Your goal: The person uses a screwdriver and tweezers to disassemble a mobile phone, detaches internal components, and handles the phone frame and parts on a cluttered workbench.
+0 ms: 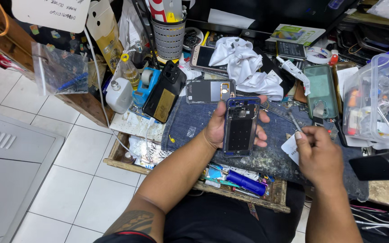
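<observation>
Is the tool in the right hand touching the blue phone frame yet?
Apart. The head view shows the thin metal tool in the right hand clear of the blue phone frame, which the left hand holds; blue mat shows between them.

A flat green-and-white cardboard box point(295, 34) lies at the back of the table, beside a small black rectangular label-faced battery pack point(291, 49). A white paper sign with handwriting point(52, 12) hangs at the top left, above a clear plastic bag point(59, 69). A gold-edged phone with a dark screen point(202, 57) lies left of the white cloth point(244, 63).
</observation>
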